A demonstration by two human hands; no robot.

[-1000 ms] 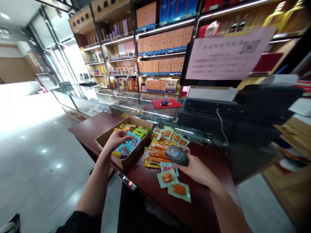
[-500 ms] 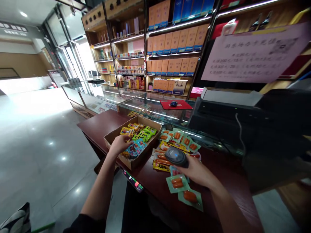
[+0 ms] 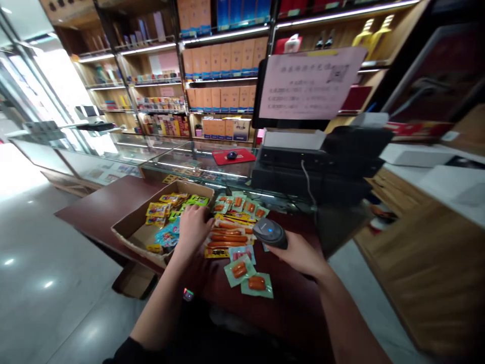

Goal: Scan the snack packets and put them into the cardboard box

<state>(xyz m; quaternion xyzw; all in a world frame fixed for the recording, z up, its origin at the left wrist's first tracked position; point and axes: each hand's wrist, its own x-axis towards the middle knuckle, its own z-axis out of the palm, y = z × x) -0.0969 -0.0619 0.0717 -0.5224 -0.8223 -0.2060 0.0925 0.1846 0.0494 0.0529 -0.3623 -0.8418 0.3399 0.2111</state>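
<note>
My left hand [image 3: 194, 226] is over the right side of a cardboard box [image 3: 129, 246], its fingers bent down at the green packets [image 3: 197, 200]; whether they grip one is hidden. Yellow packets [image 3: 158, 209] and blue packets [image 3: 165, 235] lie in the box too. My right hand [image 3: 299, 253] is wrapped round a dark scanner [image 3: 270, 233] with a blue light, held above the table's right part. Between the hands lie long packed sausages [image 3: 228, 238], a yellow packet [image 3: 216, 253] and small green-edged sausage packs [image 3: 257, 284].
A glass counter [image 3: 182, 157] runs behind the dark red table [image 3: 94, 205], with a red mat [image 3: 242, 156] and mouse on it. A monitor with a pink paper sign [image 3: 308, 88] stands at the back right. Boxed shelves line the wall. A phone [image 3: 188, 294] is partly visible near my left forearm.
The view has turned right. My left hand has moved from the box's near left part to its right side. The scanner has shifted right, off the sausages, still in my right hand.
</note>
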